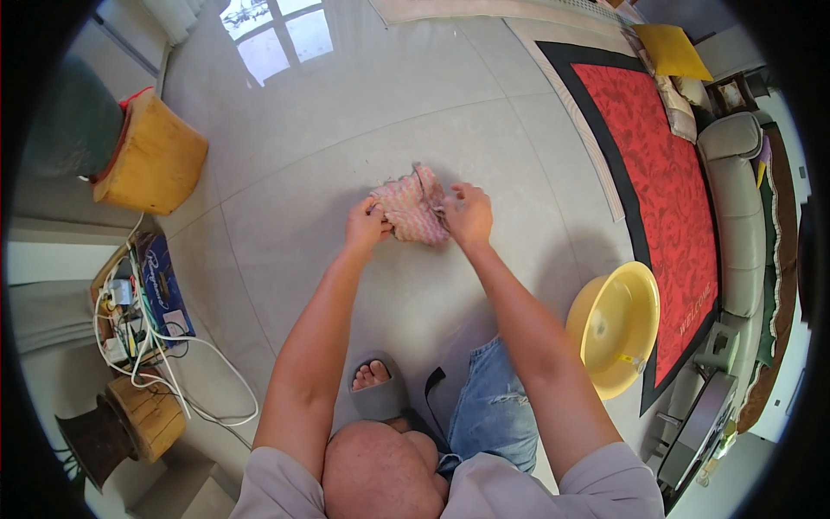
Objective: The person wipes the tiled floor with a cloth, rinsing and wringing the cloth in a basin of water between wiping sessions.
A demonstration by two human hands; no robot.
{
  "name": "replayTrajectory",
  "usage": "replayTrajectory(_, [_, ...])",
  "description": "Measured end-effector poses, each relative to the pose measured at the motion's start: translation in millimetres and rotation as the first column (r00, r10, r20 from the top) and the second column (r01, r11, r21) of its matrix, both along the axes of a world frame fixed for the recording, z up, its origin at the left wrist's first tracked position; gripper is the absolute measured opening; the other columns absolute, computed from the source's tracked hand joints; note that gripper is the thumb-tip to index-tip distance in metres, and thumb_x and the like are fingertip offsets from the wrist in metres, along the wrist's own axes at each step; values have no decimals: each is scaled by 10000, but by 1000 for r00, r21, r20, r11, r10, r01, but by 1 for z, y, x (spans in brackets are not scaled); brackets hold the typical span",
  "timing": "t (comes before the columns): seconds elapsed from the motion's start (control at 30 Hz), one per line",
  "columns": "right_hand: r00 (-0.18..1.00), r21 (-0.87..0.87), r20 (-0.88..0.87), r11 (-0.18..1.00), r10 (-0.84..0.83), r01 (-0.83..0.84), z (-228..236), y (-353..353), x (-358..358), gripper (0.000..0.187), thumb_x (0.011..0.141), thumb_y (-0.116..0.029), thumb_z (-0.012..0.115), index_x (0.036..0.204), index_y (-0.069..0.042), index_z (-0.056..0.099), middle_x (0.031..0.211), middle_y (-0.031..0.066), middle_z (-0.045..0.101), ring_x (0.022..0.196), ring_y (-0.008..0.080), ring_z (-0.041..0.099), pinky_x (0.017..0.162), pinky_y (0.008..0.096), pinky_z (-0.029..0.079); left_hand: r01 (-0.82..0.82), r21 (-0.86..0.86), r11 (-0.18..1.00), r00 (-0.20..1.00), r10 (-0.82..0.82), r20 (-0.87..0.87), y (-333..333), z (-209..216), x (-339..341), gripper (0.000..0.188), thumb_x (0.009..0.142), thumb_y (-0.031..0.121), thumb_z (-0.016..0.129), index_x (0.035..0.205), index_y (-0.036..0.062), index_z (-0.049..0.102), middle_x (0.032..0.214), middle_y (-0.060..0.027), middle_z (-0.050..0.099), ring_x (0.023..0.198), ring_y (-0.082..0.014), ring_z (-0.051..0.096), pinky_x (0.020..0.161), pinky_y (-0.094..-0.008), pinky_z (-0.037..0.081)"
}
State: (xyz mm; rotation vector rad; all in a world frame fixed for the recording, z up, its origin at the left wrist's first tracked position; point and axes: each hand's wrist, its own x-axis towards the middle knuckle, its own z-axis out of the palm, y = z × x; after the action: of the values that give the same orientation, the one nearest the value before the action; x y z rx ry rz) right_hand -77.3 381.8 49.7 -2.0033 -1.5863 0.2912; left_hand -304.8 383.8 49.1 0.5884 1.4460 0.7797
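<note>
A pink and white checked cloth (406, 210) is stretched out in front of me, low over the pale tiled floor. Whether its underside touches the tiles, I cannot tell. My left hand (367, 225) is closed on its left edge, thumb and fingers pinching the fabric. At the opposite side, my right hand (469, 216) grips a bunched, darker part of the cloth. Some of its fingers are curled up off the fabric. Both arms reach straight forward.
A yellow plastic basin (581, 324) stands at my right, beside a red mat (657, 190) with a black border. Left lie a box (164, 285) with tangled white cables (173, 381) and a wooden stump (149, 415). A grey slipper (380, 394) is on my foot.
</note>
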Motion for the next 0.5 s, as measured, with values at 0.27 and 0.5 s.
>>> replayTrajectory(0.27, [987,-166,-140,981,78,-101,6,-22,-19,233,920,-201,725,1138,-124,754,1144,155,732,1102,387,684,959,488,551,-18,41,999,999,20,-50,0,-20,-8,499,1039,86,664,1528,69,563,1112,-72,721,859,-185,746,728,-338,634])
replayTrajectory(0.5, [938,-230,-256,957,-234,176,-7,-10,0,215,1018,-151,639,1209,-56,664,1164,193,715,1086,399,684,960,495,534,79,207,975,969,-27,-245,0,-30,-13,419,1019,68,684,1435,37,646,1080,-94,741,890,-163,730,762,-332,616])
